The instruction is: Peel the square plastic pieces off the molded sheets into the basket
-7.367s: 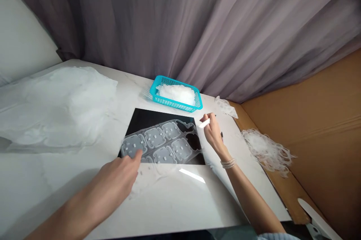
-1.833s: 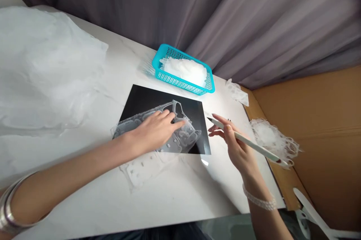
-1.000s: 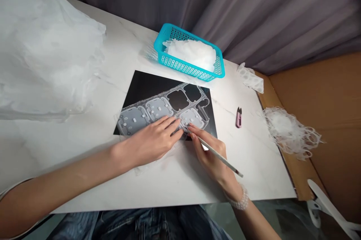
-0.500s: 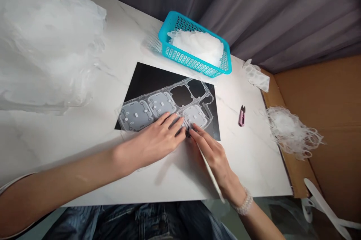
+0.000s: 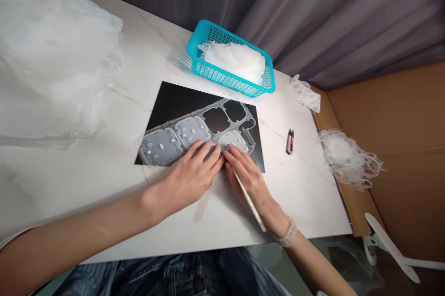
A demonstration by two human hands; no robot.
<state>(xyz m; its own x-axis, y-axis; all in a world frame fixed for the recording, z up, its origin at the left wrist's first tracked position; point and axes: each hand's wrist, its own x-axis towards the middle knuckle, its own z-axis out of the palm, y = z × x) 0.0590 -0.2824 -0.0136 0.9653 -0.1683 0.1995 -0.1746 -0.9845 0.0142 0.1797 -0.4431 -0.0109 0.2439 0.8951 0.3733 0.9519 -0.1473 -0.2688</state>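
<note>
Soft, even daylight fills the scene, bright enough to wash out the white counter (image 5: 306, 194) and the heap of clear plastic (image 5: 52, 55) at its far left corner, where detail is lost in glare. Shadows are faint: a pale one lies under the left hand (image 5: 189, 175) and forearm, toward the near edge. The black sheet (image 5: 174, 101) shows a slight sheen. The wide lens bends the counter's edges and stretches the curtain (image 5: 313, 9); corners look soft.
</note>
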